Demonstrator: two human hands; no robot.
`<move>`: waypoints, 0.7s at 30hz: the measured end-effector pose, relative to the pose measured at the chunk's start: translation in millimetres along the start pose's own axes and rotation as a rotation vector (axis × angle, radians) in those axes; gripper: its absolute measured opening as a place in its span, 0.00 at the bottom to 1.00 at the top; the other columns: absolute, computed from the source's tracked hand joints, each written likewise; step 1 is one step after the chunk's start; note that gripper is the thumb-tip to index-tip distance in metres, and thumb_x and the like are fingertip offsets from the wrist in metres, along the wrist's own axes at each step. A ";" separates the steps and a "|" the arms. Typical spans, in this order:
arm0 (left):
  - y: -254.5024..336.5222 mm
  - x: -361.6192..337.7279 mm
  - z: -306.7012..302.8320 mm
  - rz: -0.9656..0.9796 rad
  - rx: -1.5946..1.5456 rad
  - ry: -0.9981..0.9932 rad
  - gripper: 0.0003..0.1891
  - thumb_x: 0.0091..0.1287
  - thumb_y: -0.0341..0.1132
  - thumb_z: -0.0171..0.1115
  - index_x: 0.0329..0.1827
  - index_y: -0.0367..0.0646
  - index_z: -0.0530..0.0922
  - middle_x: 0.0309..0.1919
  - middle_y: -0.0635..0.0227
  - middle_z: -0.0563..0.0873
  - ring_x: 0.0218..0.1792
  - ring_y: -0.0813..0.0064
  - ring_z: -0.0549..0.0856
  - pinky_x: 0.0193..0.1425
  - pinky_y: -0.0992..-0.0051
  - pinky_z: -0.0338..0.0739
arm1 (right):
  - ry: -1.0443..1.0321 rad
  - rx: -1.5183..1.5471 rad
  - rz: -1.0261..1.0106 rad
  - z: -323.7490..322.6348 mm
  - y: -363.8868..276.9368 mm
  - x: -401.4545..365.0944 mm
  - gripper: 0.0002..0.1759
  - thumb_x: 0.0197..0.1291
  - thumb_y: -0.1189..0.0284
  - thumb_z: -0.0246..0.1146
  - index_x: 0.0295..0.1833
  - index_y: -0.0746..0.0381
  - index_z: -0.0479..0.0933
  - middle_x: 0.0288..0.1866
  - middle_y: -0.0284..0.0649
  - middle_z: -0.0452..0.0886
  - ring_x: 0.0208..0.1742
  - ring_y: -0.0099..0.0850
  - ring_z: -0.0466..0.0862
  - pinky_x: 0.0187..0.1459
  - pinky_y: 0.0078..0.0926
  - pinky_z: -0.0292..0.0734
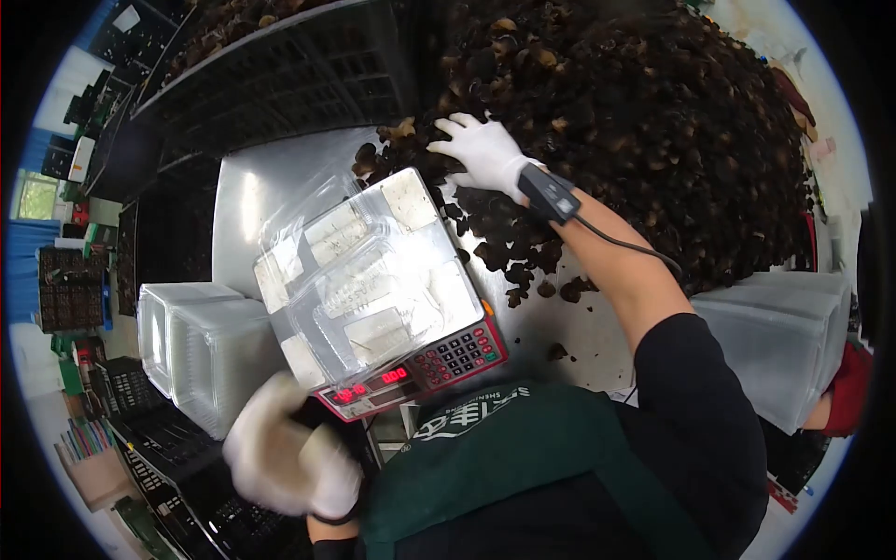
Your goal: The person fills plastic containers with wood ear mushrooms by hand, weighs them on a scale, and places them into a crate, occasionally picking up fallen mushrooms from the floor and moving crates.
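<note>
Reaching into the fungus (pixel 653 121) heaped across the upper right of the frame, my gloved right hand (pixel 485 154) lies open, fingers spread, on the dark pieces at the heap's near edge, just above centre. A black band (pixel 549 194) sits on that wrist, its cable running down my forearm. Loose pieces trail from the heap onto the steel table (pixel 243 196), right of centre. At centre stands a scale (pixel 457 355) with red digits lit along its lower edge, and a clear tray (pixel 364 271) rests on its platform. My left hand (pixel 280 457), also gloved, hangs at the lower left below the scale, well apart from the fungus; it is blurred, so I cannot tell whether it is open or closed. A stack (pixel 205 345) of clear containers stands at the left of the scale. Black crates (pixel 280 84) line the upper left. My green apron (pixel 523 467) fills the bottom centre.
</note>
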State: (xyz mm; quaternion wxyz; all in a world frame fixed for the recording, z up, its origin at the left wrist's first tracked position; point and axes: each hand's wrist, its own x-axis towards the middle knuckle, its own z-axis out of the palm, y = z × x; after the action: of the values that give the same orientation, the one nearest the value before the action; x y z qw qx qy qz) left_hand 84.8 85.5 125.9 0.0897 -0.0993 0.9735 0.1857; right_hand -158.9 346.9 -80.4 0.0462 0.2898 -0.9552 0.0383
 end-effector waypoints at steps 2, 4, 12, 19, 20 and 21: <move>40.8 1.5 -45.8 -0.479 0.487 -0.450 0.34 0.64 0.52 0.67 0.59 0.27 0.75 0.52 0.49 0.82 0.50 0.59 0.84 0.59 0.64 0.79 | 0.141 -0.042 -0.027 0.5 6.7 -18.8 0.28 0.49 0.61 0.74 0.58 0.50 0.80 0.64 0.39 0.75 0.65 0.39 0.76 0.53 0.44 0.84; 29.1 -12.2 -40.8 -1.854 1.180 -1.383 0.27 0.67 0.39 0.60 0.64 0.27 0.71 0.59 0.50 0.78 0.59 0.60 0.79 0.62 0.65 0.77 | 0.104 0.099 0.088 -0.4 11.6 -29.7 0.24 0.50 0.65 0.72 0.55 0.52 0.80 0.59 0.40 0.76 0.60 0.40 0.78 0.49 0.40 0.86; 32.9 -31.2 -26.3 -3.058 1.440 -2.155 0.24 0.73 0.22 0.54 0.72 0.31 0.67 0.72 0.54 0.70 0.74 0.57 0.67 0.73 0.67 0.70 | 0.418 0.376 0.274 2.9 44.1 -48.6 0.17 0.49 0.66 0.70 0.47 0.56 0.83 0.41 0.41 0.83 0.43 0.46 0.85 0.46 0.40 0.82; 47.4 -38.5 -24.7 -2.729 1.524 -2.423 0.13 0.69 0.31 0.64 0.55 0.38 0.79 0.51 0.64 0.83 0.52 0.70 0.82 0.56 0.72 0.79 | 0.110 1.651 0.803 -55.9 49.8 -73.5 0.11 0.60 0.68 0.68 0.48 0.58 0.83 0.37 0.28 0.81 0.28 0.18 0.75 0.21 0.13 0.60; 42.7 -41.7 -23.4 -2.832 1.560 -2.325 0.14 0.71 0.31 0.62 0.57 0.38 0.77 0.52 0.63 0.82 0.54 0.69 0.81 0.58 0.72 0.78 | 0.087 1.836 0.740 -55.0 51.7 -77.7 0.09 0.62 0.69 0.67 0.47 0.57 0.82 0.38 0.29 0.82 0.28 0.19 0.76 0.19 0.12 0.60; 39.4 -44.2 -22.1 -2.932 1.594 -2.223 0.14 0.74 0.31 0.60 0.59 0.37 0.76 0.53 0.63 0.81 0.55 0.68 0.80 0.60 0.72 0.77 | 0.101 1.882 0.750 -52.9 51.5 -79.3 0.11 0.63 0.69 0.65 0.50 0.59 0.81 0.39 0.31 0.82 0.29 0.19 0.75 0.18 0.11 0.59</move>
State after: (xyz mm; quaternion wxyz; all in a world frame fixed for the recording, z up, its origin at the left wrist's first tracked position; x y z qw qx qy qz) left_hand 115.5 120.2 169.1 -0.6109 0.4782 0.4533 0.4388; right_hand -118.5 438.5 -39.1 -0.1753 -0.1121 -0.5635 0.7994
